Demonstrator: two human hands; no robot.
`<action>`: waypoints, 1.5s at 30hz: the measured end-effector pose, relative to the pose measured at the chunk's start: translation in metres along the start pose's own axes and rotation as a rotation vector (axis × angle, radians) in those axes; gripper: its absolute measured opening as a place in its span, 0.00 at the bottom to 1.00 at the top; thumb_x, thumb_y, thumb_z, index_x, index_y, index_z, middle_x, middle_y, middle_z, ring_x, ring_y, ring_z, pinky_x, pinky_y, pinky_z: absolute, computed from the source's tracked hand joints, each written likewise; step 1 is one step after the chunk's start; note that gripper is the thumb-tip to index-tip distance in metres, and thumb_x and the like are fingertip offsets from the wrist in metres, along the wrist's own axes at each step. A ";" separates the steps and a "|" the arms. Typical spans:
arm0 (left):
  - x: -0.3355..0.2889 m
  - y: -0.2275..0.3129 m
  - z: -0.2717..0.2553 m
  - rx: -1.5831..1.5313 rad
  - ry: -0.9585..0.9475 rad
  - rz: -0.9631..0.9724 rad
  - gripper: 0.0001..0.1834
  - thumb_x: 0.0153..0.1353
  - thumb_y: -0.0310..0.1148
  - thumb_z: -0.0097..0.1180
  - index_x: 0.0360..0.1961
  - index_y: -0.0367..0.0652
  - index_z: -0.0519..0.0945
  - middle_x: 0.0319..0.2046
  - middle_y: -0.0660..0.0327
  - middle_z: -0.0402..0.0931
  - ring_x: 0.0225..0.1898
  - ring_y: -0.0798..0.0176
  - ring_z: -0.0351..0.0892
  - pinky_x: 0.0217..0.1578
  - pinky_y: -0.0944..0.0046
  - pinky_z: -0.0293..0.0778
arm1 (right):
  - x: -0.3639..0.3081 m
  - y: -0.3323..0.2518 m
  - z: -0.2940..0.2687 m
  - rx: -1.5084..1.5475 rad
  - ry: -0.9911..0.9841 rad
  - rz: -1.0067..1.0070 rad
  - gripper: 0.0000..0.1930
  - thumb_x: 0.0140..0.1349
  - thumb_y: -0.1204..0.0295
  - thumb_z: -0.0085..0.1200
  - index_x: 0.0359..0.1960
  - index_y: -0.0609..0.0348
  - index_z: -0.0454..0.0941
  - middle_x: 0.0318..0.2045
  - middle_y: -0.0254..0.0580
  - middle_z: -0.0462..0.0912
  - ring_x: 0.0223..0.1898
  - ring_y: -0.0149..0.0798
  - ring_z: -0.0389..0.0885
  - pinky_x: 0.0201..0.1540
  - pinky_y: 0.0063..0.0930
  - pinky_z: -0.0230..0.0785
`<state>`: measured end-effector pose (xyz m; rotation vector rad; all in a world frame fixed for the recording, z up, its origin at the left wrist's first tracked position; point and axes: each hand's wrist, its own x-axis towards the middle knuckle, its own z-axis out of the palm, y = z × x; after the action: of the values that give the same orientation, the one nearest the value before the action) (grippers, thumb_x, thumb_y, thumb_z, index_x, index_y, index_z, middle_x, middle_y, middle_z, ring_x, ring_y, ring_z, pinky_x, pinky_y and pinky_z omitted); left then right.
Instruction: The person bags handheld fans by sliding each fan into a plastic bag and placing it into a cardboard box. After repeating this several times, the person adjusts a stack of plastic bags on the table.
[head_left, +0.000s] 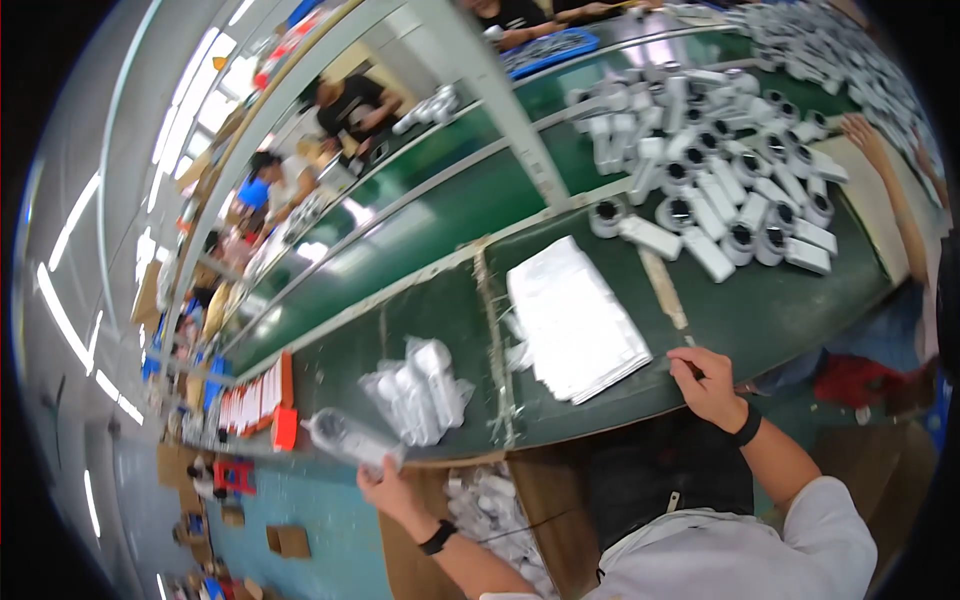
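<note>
My left hand (392, 495) pinches the end of a clear plastic bag with a white round-headed device (352, 438) inside, over the table's front left edge. Beside it several more bagged devices (420, 390) lie on the green table (450, 300). My right hand (712, 388) is closed at the front edge, near the corner of a stack of flat white bags (575, 325); what its fingers hold, if anything, I cannot make out. Farther right lies a big heap of unbagged white devices (715, 205), each with a round head and dark centre.
Below the table edge, an open cardboard box (415, 540) holds bagged devices. Orange-edged boxes (262, 400) stand at the left end. Another person's arm (895, 190) reaches in at the right. A metal post (500, 100) rises behind the table; people work along the green line beyond.
</note>
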<state>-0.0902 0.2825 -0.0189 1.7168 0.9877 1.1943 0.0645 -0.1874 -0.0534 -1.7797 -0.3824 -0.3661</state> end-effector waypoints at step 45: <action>-0.173 0.117 0.207 0.276 -0.841 0.789 0.05 0.55 0.28 0.60 0.32 0.39 0.83 0.31 0.54 0.80 0.35 0.46 0.74 0.37 0.53 0.70 | 0.013 -0.005 -0.080 0.342 -0.029 0.458 0.22 0.55 0.80 0.56 0.54 0.67 0.70 0.43 0.36 0.78 0.42 0.27 0.76 0.44 0.22 0.70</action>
<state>0.0823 0.0445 -0.0156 2.6169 -0.0736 0.6115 0.0701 -0.2630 -0.0244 -1.4813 -0.0436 0.0498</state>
